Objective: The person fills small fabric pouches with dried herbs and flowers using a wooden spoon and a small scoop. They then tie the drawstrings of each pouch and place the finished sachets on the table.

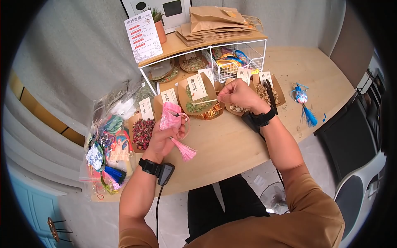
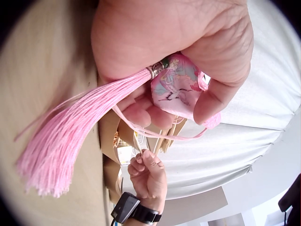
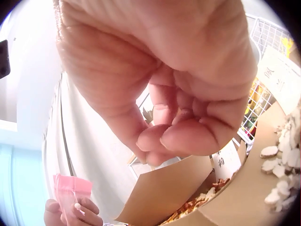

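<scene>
My left hand (image 1: 162, 139) holds a pink drawstring sachet (image 1: 170, 117) with its mouth upward. A pink tassel (image 1: 183, 149) and a loop of pink cord hang from it; the left wrist view shows a printed pattern on the sachet (image 2: 176, 89). My right hand (image 1: 240, 97) pinches one end of a thin pale stick (image 1: 206, 101) between thumb and fingers. That stick reaches over a paper tray of green dried leaves (image 1: 199, 108). In the right wrist view the fingers (image 3: 188, 136) hide most of the stick.
Rosebuds (image 1: 143, 133) fill a tray at left, with orange petals (image 1: 213, 110) and pale slices in others. Behind stands a shelf (image 1: 173, 50) with paper bags (image 1: 219, 22) and a wire basket (image 1: 235, 62). A bag of sachets (image 1: 109, 144) lies left, a blue tasselled sachet (image 1: 301, 97) right.
</scene>
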Tool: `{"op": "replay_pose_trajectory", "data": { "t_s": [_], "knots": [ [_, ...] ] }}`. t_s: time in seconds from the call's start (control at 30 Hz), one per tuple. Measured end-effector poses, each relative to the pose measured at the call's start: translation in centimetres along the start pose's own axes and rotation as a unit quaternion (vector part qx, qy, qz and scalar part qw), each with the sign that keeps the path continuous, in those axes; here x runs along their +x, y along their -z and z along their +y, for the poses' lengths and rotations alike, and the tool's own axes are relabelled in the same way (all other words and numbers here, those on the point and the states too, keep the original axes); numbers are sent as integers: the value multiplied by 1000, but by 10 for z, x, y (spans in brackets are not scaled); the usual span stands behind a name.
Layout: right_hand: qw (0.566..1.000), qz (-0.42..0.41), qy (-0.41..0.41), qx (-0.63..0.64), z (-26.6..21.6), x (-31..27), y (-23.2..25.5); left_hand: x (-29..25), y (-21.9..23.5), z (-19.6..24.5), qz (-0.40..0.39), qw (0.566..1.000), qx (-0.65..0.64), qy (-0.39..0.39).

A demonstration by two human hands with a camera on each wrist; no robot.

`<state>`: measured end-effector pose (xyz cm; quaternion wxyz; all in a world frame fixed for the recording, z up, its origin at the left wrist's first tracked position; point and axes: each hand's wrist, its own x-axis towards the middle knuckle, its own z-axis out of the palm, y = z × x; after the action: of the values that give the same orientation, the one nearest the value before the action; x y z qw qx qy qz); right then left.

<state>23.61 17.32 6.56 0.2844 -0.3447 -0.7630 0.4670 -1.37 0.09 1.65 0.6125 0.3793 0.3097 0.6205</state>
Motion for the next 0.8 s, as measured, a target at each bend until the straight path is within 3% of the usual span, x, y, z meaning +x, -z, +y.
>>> {"op": "replay_pose_trajectory", "data": {
  "t_s": [0.33, 0.8],
  "knots": [
    [993, -21, -54, 105, 11, 8, -6, 0, 0, -1, -2, 1000, 8, -1],
    [971, 8, -28, 237, 11, 7, 16, 1, -7, -1, 17, 1000, -3, 25]
  ]
}}
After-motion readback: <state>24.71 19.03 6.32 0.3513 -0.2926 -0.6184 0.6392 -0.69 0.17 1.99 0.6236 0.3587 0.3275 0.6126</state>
